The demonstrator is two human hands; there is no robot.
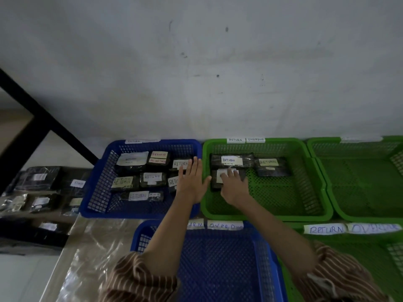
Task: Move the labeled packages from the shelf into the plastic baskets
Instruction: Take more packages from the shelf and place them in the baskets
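Note:
A far blue basket (98, 171) holds several black packages with white RETURN labels. Beside it, a green basket (309, 171) tagged RETURN OVERDUE holds three black packages. My right hand (234, 184) lies on the nearest of them, a black package with a white label (217, 178), fingers spread over the label. My left hand (192, 182) hovers flat, fingers straight, above the rim between the blue and green baskets, holding nothing. More labeled black packages (39, 178) sit on the shelf at the left.
A near blue basket (218, 258) with nothing in it sits under my arms. Two more green baskets (359, 171) stand at the right, the near one tagged RETURN OVERDUE. A black shelf post (28, 136) rises at left. A grey wall backs the table.

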